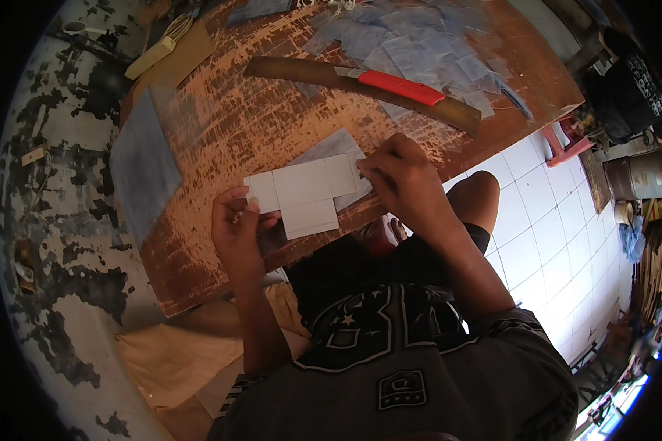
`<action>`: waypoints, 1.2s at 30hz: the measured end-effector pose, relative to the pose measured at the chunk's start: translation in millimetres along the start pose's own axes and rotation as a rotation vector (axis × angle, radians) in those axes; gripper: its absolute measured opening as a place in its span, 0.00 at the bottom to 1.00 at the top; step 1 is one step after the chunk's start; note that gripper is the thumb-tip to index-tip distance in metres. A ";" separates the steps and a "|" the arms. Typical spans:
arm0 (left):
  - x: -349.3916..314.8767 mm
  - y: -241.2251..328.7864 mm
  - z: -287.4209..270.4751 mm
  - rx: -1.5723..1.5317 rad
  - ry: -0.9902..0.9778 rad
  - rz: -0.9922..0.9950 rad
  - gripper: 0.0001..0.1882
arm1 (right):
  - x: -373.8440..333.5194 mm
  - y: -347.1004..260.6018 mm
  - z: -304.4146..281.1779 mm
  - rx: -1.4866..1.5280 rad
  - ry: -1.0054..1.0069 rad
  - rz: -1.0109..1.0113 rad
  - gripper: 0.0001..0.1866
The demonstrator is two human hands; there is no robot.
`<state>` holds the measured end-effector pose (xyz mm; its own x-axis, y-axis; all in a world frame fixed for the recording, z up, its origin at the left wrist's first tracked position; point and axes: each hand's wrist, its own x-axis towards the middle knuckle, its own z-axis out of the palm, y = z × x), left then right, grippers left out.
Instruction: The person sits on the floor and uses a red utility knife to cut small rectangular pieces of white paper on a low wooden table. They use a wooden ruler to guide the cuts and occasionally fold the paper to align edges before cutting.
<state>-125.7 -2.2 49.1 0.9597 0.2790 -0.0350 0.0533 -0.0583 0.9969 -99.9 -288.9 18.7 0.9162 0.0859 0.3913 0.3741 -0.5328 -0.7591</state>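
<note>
My left hand (235, 217) pinches the left end of a white card blank (305, 184) between thumb and fingers. Straight crease lines divide the card, and a flap extends from its near side. At its right end, my right hand (404, 176) has thumb and fingertips closed on the edge. Under the card, a greyish translucent plastic sheet (343, 141) lies on the worn wooden table (213, 125), partly covered.
Beyond the card lies a long brown strip (294, 71) with a red-handled tool (401, 86) on it. Clear plastic pieces (419, 44) pile at the far right. A bluish-grey sheet (146, 162) hangs over the left edge. A power strip (153, 57) sits far left.
</note>
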 end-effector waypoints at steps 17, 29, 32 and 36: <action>-25.5 -21.0 -5.4 0.314 0.066 0.198 0.13 | 2.6 -10.9 -4.3 -0.009 -0.042 0.026 0.08; -23.5 -12.4 -1.4 0.580 0.017 0.273 0.14 | 10.3 -19.2 -11.3 0.020 -0.149 0.169 0.11; -23.5 -12.9 -2.1 0.603 0.005 0.270 0.14 | 9.6 -19.6 -10.6 -0.041 -0.156 0.150 0.14; -23.7 -15.3 -1.8 0.637 0.001 0.307 0.15 | 5.5 -18.7 -5.6 -0.127 -0.105 0.098 0.19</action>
<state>-149.7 -6.2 34.8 0.9570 0.1610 0.2413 -0.0682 -0.6839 0.7264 -102.6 -283.2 38.0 0.9598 0.1121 0.2574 0.2674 -0.6442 -0.7166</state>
